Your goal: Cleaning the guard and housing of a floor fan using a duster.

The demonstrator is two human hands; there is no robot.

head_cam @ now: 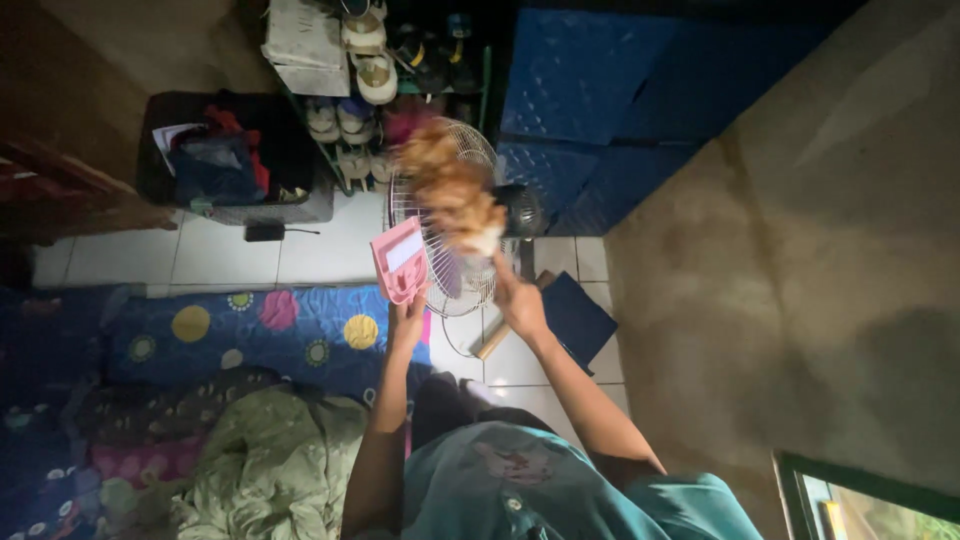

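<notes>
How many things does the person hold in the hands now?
2. The left hand holds a pink dustpan in front of the fan. The right hand holds a brown feather duster, blurred, against the fan's grille.

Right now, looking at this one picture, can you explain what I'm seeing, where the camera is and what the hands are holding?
The single picture comes from a camera worn on a person's head, looking down past their teal shirt at their own bare hands. The left hand holds a pink dustpan. The right hand holds a brown feather duster, blurred, against a white wire-grille fan standing on the white tiled floor. To one side lies a blue mattress with coloured dots and crumpled bedding. Behind the fan stands a shoe rack.
</notes>
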